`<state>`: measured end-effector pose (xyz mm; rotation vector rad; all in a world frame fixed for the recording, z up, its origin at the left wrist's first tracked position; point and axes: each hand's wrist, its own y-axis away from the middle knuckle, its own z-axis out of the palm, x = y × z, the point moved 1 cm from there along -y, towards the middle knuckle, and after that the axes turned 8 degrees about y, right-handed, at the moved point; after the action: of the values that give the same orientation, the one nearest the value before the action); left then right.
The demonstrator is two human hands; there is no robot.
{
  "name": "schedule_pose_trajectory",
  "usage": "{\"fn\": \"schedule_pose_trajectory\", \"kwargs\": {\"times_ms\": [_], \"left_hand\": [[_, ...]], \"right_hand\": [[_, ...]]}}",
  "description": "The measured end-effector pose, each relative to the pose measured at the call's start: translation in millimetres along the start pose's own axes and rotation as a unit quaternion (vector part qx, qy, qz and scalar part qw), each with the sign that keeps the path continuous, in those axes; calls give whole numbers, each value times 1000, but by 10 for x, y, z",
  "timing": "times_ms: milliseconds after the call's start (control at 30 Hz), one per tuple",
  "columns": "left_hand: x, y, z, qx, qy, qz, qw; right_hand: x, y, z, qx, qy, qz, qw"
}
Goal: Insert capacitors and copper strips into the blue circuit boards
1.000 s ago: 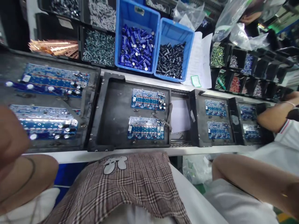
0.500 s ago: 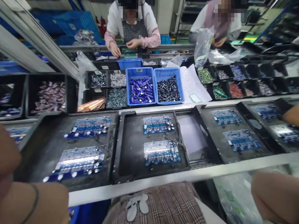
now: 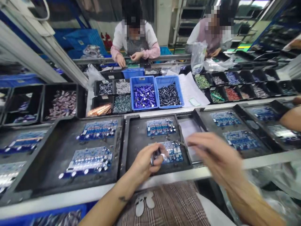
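Curling by PCB point(image 3: 175, 153), L hand point(image 3: 145, 161) holds parts point(image 3: 154, 154), R hand point(image 3: 215, 155) angled inward

Apron point(image 3: 174, 204): one, plaid, worn at my front. Left arm point(image 3: 110, 201): one, bare, slanting up past the apron's left side; dark mark point(image 3: 123, 198) on the forearm. Left hand point(image 3: 145, 160): one, beyond the apron, fingers curled inward around something small. Right arm point(image 3: 249, 194): one, bare, right of the apron. Right hand point(image 3: 213, 150): one, beyond the apron's right edge, fingers pointing leftward, blurred; I cannot read its grip.
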<state>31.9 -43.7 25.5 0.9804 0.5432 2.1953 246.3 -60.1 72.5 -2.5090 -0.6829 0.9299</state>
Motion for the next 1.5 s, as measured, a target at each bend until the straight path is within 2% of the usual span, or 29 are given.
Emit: {"fn": "schedule_pose_trajectory", "kwargs": {"times_ms": [100, 167, 233, 300, 367, 500, 567, 633, 767, 900, 1000, 1067, 1167, 1300, 1400, 1500], "left_hand": [[-262, -180, -73, 14, -2, 4, 1000], [-395, -249, -109, 21, -6, 12, 1000], [-509, -276, -118, 23, -1, 4, 1000], [-601, -266, -103, 19, 8, -16, 1000], [-671, -230, -80, 11, 31, -50, 998], [-794, -151, -73, 20, 115, -176, 977], [-862, -139, -93, 17, 125, -236, 964], [-920, -156, -117, -7, 115, -265, 957], [-944, -237, -156, -59, 75, -249, 964], [-860, -305, -160, -85, 48, -257, 961], [-786, -340, -149, -61, 96, -247, 962], [-758, -360, -141, -38, 135, -228, 964], [-764, -383, -132, -29, 125, -227, 965], [-807, -384, -125, -24, 77, -236, 968], [-818, -361, -90, -26, 119, -245, 962], [-819, -337, -53, -25, 164, -279, 946]], "right_hand": [[7, 234, 525, -58, -54, 4, 997], [37, 369, 799, -40, -29, 12, 999], [67, 462, 918, -19, 18, 16, 1000], [96, 512, 889, -27, 42, 11, 999], [151, 542, 768, -45, 48, 24, 998], [384, 621, 557, -80, 73, 103, 989], [520, 670, 572, -111, 80, 117, 984], [629, 705, 652, -136, 85, 110, 981], [723, 689, 817, -174, 128, 84, 973], [713, 634, 855, -217, 184, 75, 956], [713, 635, 859, -231, 218, 52, 947], [718, 644, 863, -243, 227, 10, 943], [680, 626, 824, -251, 197, -38, 947], [464, 571, 644, -200, 133, 55, 969], [309, 603, 551, -235, 95, 89, 963], [344, 682, 572, -230, 130, 100, 959]]}}
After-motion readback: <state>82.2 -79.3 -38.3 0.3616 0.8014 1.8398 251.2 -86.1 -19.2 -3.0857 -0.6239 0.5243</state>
